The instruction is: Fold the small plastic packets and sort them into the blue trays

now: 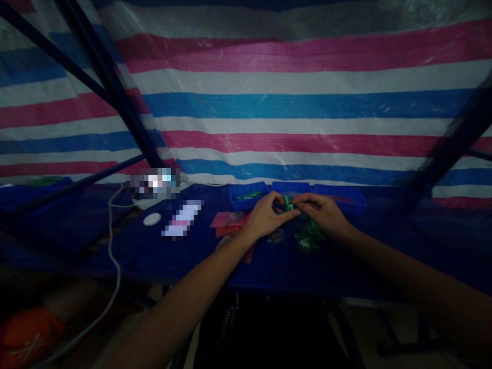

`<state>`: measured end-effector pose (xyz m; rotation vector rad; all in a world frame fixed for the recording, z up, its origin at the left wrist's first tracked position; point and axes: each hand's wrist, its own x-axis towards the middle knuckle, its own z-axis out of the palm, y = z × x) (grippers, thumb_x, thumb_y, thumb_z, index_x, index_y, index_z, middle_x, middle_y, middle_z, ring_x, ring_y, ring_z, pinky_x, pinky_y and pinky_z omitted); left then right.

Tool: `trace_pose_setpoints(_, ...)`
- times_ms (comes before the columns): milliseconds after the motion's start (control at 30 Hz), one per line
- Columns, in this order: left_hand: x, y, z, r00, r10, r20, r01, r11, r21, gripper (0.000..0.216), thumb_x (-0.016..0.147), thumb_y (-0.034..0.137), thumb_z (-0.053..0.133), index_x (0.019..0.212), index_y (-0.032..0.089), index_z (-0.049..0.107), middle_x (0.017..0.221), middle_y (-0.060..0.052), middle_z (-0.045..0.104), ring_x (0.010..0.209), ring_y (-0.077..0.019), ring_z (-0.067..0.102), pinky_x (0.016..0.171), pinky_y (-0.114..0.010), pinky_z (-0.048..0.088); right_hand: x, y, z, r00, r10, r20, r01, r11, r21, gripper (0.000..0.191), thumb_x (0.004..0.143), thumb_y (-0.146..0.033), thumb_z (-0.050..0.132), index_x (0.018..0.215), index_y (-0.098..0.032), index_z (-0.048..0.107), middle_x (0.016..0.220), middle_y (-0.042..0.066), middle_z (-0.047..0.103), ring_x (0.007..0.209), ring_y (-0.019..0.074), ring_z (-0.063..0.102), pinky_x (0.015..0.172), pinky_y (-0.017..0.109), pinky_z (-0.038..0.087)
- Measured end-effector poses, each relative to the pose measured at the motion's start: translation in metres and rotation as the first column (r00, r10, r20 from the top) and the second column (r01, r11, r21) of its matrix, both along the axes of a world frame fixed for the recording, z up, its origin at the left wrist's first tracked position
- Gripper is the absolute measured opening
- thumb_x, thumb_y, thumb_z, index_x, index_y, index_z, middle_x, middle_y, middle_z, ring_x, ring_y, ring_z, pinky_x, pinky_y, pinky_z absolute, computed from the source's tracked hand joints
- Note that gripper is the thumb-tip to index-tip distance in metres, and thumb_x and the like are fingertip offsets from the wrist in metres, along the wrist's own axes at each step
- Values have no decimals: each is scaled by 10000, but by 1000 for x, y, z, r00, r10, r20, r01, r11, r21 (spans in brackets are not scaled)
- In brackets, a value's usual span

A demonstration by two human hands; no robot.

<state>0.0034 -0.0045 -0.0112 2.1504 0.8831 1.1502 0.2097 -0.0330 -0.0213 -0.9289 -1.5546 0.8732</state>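
Above the blue table, my left hand [267, 214] and my right hand [322, 209] meet around a small clear bag with a green edge [288, 203]. Both sets of fingers pinch it, one from each side. Below my right hand lies a pile of small green bags [308, 237]. A small clear packet with dark contents [275, 236] rests between the hands. Red packets [227, 221] are stacked left of my left hand, partly covered by my forearm. What the held bag contains is too dark to make out.
Three blue bins stand along the back: a left bin [231, 197] with green pieces, a middle bin [291, 186] and a right bin [357, 201]. Left are a blurred-out phone [182, 219], a white round object [152, 220] and a white cable [111, 241]. Striped sheeting [292, 105] hangs behind.
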Motion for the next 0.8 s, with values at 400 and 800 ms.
trace_pose_setpoints(400, -5, -1, 8, 998, 69, -10, -69, 998, 6, 208, 951, 305, 544, 1135, 208, 554, 884, -20, 686, 704, -153, 665, 632, -260, 506, 1, 2, -2, 999, -42, -15, 41, 998, -53, 250, 862, -436, 684, 996, -226, 695, 939, 42, 732, 708, 166, 670, 689, 322, 536)
trace_pose_setpoints(800, -53, 37, 21, 832, 470, -295, -291, 822, 489, 357, 973, 192, 458, 1280, 200, 640, 1355, -101, 582, 1237, -255, 542, 1095, -434, 418, 4, 8, -10, 995, -38, 90, 43, 998, -55, 222, 885, -376, 627, 1013, -204, 681, 900, 47, 728, 673, 153, 654, 666, 314, 526)
